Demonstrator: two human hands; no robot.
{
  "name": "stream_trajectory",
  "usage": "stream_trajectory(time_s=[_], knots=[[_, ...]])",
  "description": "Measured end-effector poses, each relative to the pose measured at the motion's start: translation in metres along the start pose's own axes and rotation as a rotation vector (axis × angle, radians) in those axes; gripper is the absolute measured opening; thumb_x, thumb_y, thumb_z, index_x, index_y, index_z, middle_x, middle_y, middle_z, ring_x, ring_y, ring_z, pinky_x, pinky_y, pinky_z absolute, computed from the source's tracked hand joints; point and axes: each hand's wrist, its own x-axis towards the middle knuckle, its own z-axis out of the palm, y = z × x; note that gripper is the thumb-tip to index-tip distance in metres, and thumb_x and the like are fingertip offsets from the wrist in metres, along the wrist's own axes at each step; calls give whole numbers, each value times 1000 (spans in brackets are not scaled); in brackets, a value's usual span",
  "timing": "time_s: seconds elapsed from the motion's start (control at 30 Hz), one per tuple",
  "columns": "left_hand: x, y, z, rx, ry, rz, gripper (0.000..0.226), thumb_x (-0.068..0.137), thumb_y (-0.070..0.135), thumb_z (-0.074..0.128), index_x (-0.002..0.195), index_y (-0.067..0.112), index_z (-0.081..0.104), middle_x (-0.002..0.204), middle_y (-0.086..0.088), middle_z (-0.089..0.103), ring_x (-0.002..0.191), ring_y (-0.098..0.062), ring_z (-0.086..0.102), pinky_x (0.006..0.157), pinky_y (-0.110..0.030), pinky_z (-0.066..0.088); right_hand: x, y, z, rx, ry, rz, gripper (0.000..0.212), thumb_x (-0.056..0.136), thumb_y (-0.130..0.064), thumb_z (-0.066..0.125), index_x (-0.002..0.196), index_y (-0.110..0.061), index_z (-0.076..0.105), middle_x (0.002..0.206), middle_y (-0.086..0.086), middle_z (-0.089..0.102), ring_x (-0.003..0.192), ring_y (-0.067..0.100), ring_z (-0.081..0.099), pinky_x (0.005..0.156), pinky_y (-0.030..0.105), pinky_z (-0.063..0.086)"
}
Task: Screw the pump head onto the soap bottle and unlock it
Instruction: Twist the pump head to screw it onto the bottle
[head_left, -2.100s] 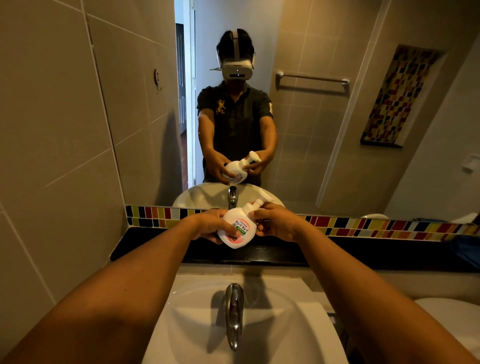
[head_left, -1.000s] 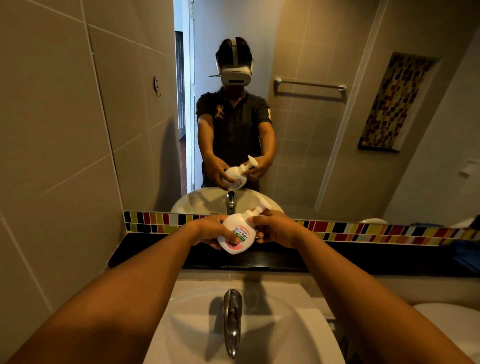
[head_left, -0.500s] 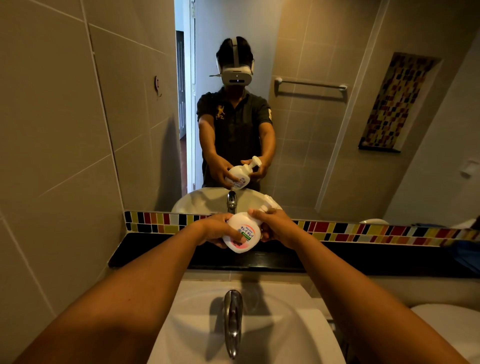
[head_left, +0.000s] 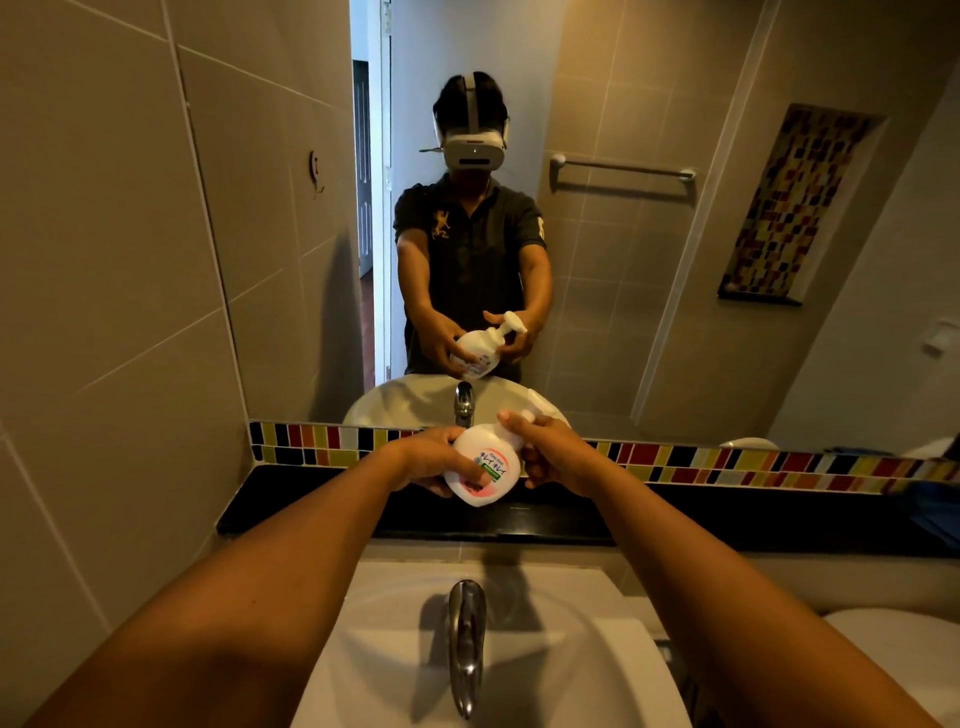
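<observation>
The person stood at the sink (head_left: 597, 670) with both arms stretched toward the mirror (head_left: 649, 312), holding the soap bottle (head_left: 480, 465) in the air over the black table (head_left: 311, 499), tilted, its neck leaning to the right. The left hand (head_left: 434, 460) was wrapped round the bottle's body. A moment before, the right hand (head_left: 553, 454) had gripped close about the neck; now its fingers (head_left: 511, 420) had shifted up over the pump head (head_left: 525, 415), closed on it, with the nozzle showing clearly only in the reflection. To my eye the head looked seated, so the screwing seemed about done and the unlocking twist next.
</observation>
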Motion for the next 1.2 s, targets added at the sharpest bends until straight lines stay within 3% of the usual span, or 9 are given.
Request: stream_trajectory(time_s=[0.13,0.33,0.43,0.5,0.6,0.67,0.8,1.0,1.2], knots=[[-1,-4,-5,-11,7,7,55,75,20,80,125,21,57,118,-6,68,110,-27,65,91,-45,58,-1,-1,-4,74,-52,21,38,87,-29,68,119,-11,60,92,9,69,73,20,61,62,29,53],[3,0,5,9,92,68,52,73,23,82,120,21,59,118,-5,68,107,-24,66,86,-39,59,-2,-5,2,-18,175,-83,38,83,-38,73,104,-6,66,97,21,74,75,24,69,60,30,54],[-3,5,2,-96,-40,7,48,78,26,79,121,18,61,115,-8,71,105,-24,68,81,-37,61,-1,-8,4,-28,205,-103,46,81,-45,72,103,-5,65,100,22,74,81,32,72,68,42,57],[-13,12,-2,-224,-173,-61,42,83,25,73,122,14,61,112,-11,71,101,-24,69,68,-34,63,-4,-12,5,-14,208,-117,33,85,-42,68,98,-13,65,99,20,75,87,35,73,78,49,58],[-17,18,-7,-267,-234,-82,35,86,22,69,119,15,60,108,-10,70,96,-23,68,60,-31,62,-7,-16,6,22,201,-150,19,89,-33,67,90,-14,63,87,14,74,73,22,74,63,34,62],[-17,20,-5,-192,-193,-51,37,84,24,71,119,17,60,108,-9,70,97,-22,69,64,-30,62,-6,-16,6,-5,206,-168,18,89,-30,68,91,-12,64,83,10,74,68,15,74,59,26,59],[-9,17,9,-18,9,79,44,79,29,77,118,20,60,109,-5,72,97,-21,71,74,-33,62,1,-14,4,-61,273,-120,30,82,-37,72,93,-10,65,89,14,76,82,28,75,81,47,61],[-2,12,32,55,161,199,60,73,33,81,125,18,55,114,-6,69,100,-25,69,76,-41,63,8,-7,-1,-67,377,-65,28,74,-43,74,83,-18,63,88,13,76,81,29,75,80,51,61],[9,6,42,178,236,195,67,67,43,83,124,22,55,117,-3,68,98,-21,68,73,-39,63,13,7,-5,-58,400,-46,47,53,-57,67,82,-20,68,83,10,77,78,28,75,77,52,62]])
